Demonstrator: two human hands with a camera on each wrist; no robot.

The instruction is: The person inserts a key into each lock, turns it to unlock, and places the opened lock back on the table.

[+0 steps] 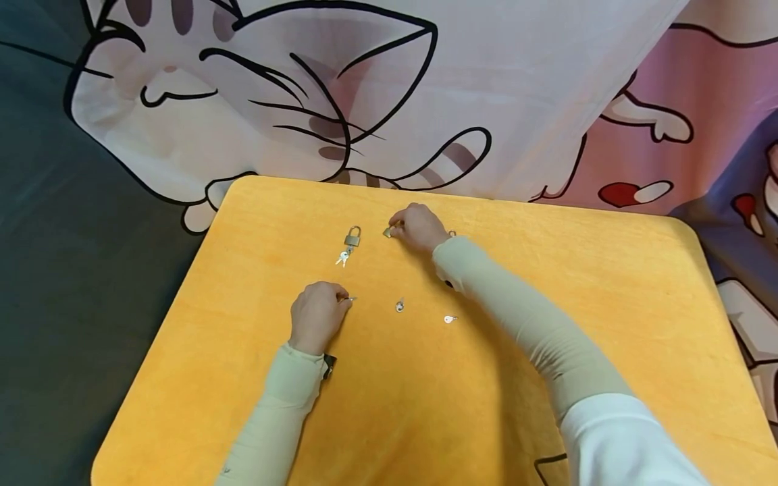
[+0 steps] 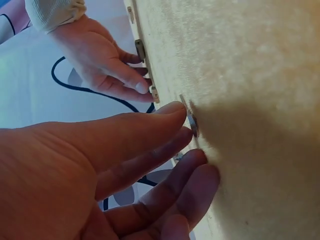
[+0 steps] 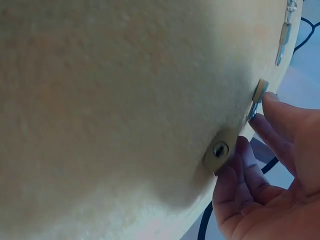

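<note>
My left hand pinches a small silver key between thumb and index finger, just above the table at left of centre. Farther back, my right hand pinches the shackle of a small brass padlock lying on the table. Close to its other fingers sits a second brass padlock, keyhole facing the right wrist camera; whether they touch it, I cannot tell. To the left, a third padlock lies with a bunch of keys just below it.
Two more items lie between the arms on the yellow table: a small ringed key and a single key. A cartoon-cat cloth hangs behind the far edge.
</note>
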